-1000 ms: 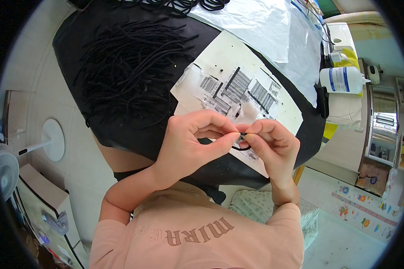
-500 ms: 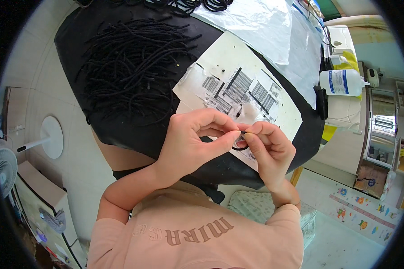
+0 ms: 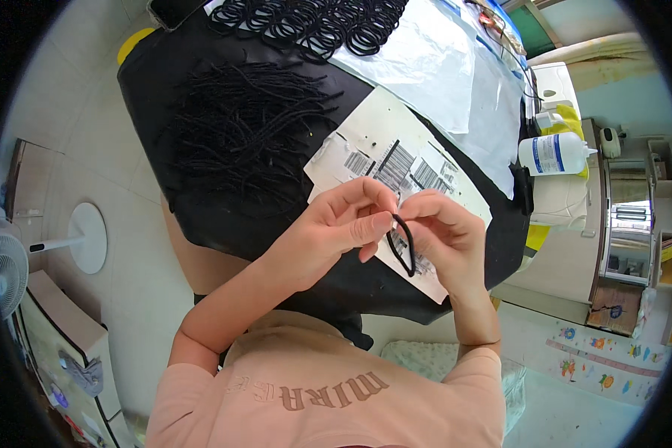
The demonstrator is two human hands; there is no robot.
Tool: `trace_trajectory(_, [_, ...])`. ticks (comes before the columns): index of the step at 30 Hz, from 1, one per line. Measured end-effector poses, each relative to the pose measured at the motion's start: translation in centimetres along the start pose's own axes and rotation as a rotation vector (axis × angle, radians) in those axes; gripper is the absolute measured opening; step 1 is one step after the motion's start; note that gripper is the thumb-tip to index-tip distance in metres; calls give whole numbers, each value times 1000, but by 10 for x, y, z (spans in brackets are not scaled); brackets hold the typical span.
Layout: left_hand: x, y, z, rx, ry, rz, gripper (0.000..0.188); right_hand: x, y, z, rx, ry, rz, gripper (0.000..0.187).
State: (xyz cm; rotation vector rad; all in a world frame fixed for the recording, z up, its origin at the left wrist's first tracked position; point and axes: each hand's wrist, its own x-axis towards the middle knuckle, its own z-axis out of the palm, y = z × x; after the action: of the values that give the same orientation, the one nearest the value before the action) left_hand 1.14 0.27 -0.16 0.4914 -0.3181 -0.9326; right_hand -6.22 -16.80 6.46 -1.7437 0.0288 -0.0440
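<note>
Between my two hands hangs a small black elastic cord loop (image 3: 411,254), its upper end pinched where the fingertips meet. My left hand (image 3: 336,224) is closed, thumb and forefinger on that end. My right hand (image 3: 448,235) is closed too, its thumb and fingertips at the same spot, partly hiding the loop's top. Beneath them lies a pale card (image 3: 377,116) printed with barcodes and dotted with small dark marks. To its left is a heap of loose black cord pieces (image 3: 246,134) on a black table cover (image 3: 201,228).
Rows of black loops (image 3: 306,26) lie at the far edge beside a white plastic sheet (image 3: 433,82). A phone (image 3: 173,11) sits at the far left corner. On the right lies a white squeeze bottle (image 3: 552,154). A standing fan (image 3: 9,272) is on the floor at left.
The black loop, mostly hidden between the fingers before, now hangs in plain sight below the fingertips. The view has shifted, showing more of the far loops and the phone.
</note>
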Motion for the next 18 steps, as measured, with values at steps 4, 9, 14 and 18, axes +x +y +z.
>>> trace_trajectory(4, [-1,7,-2,-17,-23,1,9,12,-1,4,146,-65,151,10])
trace_trajectory(9, [1,11,-9,38,-20,26,13,25,-6,6,192,-105,219,10])
trace_trajectory(14, [-4,39,6,217,234,106,20,48,-17,3,112,-75,245,10])
trace_trajectory(18, [-5,53,-14,737,460,574,20,99,-17,-5,-134,176,139,16])
